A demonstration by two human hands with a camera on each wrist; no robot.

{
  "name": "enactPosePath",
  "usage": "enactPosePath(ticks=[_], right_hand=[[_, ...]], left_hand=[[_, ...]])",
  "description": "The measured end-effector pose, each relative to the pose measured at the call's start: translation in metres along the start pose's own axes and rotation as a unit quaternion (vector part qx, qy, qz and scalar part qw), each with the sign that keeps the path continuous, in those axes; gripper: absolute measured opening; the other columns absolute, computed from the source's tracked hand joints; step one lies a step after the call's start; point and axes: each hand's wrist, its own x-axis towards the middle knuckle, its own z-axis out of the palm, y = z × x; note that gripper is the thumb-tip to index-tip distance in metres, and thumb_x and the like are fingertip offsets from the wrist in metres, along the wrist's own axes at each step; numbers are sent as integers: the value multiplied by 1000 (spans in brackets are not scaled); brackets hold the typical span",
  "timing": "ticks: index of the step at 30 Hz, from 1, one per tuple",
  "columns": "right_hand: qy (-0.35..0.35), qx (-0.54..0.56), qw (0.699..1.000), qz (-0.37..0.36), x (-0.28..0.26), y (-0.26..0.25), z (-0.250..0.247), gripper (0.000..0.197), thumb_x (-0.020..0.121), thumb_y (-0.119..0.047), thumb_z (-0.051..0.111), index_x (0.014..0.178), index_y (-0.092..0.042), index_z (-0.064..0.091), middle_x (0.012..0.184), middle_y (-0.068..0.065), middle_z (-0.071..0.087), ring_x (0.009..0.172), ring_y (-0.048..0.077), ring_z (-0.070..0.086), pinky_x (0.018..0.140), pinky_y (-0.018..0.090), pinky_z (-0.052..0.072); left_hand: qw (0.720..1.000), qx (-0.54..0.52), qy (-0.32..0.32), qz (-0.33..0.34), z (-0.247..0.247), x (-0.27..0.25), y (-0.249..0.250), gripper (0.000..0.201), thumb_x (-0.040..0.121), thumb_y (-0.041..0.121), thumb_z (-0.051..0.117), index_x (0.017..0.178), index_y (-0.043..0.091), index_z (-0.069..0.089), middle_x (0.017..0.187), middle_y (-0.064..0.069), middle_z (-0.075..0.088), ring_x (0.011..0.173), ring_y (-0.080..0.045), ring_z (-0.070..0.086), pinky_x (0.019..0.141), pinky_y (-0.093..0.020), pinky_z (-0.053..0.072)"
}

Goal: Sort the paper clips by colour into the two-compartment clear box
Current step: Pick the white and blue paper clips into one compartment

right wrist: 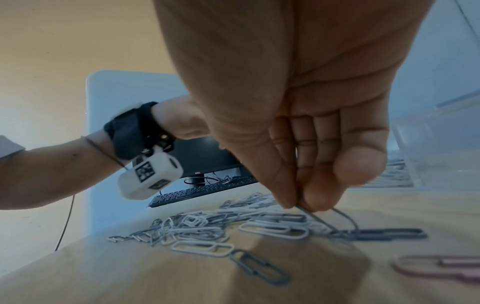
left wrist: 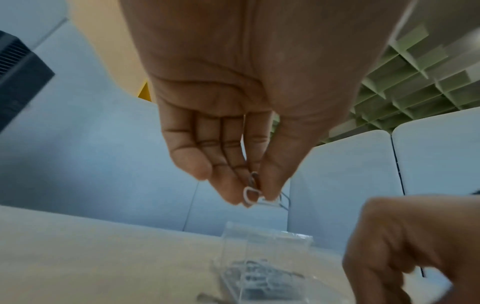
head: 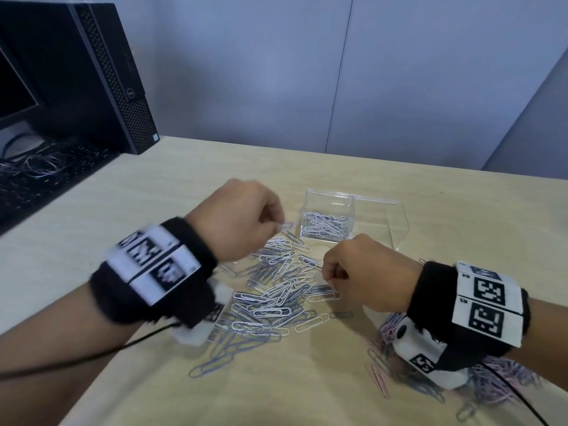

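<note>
A heap of white and grey paper clips (head: pixel 276 290) lies mid-table. Behind it stands the clear box (head: pixel 330 192); its left compartment holds white clips (head: pixel 324 224), and its right compartment (head: pixel 379 226) looks bare. My left hand (head: pixel 276 224) hovers just left of the box and pinches a white clip (left wrist: pixel 249 194) between thumb and fingertips. At the heap's right edge, my right hand (head: pixel 329 279) pinches one end of a grey clip (right wrist: pixel 337 231), whose other end rests on the table. Pink clips (head: pixel 378 376) lie near my right wrist.
A black computer tower (head: pixel 101 72), a monitor (head: pixel 12 87) and a keyboard (head: pixel 46 176) with loose cables fill the far left. Grey partition panels close off the back. A black cable (head: pixel 76 361) runs from my left wrist. The table edge (head: pixel 92 392) runs along the lower left.
</note>
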Motion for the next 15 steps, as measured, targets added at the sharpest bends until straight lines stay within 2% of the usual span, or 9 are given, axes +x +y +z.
enactPosePath(ticks=[2, 4, 9, 11, 15], right_hand=[[15, 13, 1000, -4, -1, 0, -2, 21, 84, -8, 58, 96, -20, 71, 74, -10, 61, 70, 11, 60, 66, 21, 49], [36, 30, 999, -9, -2, 2, -5, 22, 83, -6, 58, 94, -21, 70, 75, -7, 68, 69, 11, 63, 66, 22, 50], [93, 60, 994, 1, -6, 13, -20, 16, 80, -7, 66, 82, -22, 66, 71, -4, 69, 67, 12, 65, 65, 25, 54], [123, 78, 989, 4, -5, 17, -28, 15, 79, -7, 68, 78, -21, 67, 67, -4, 69, 62, 9, 62, 64, 23, 53], [187, 105, 977, 14, 5, 25, -43, 15, 77, -10, 73, 70, -23, 69, 65, -3, 70, 57, 7, 59, 62, 18, 49]], left_hand=[[999, 0, 31, 18, 4, 29, 11, 7, 80, 18, 68, 83, 20, 74, 71, 7, 68, 72, -11, 61, 74, -22, 48], [999, 6, 39, 33, 12, 56, 18, 11, 81, 15, 67, 86, 21, 74, 71, 9, 64, 74, -11, 58, 77, -22, 47], [998, 40, -14, 44, 41, 92, 24, 22, 79, 9, 58, 83, 26, 71, 73, 9, 61, 82, -18, 65, 82, -34, 55], [998, 45, -32, 44, 51, 94, 22, 25, 79, 8, 56, 83, 28, 71, 74, 9, 61, 83, -19, 66, 82, -37, 56], [998, 27, -20, 44, 55, 87, 14, 26, 82, 11, 59, 100, 27, 70, 95, 8, 68, 95, -16, 62, 88, -36, 52]])
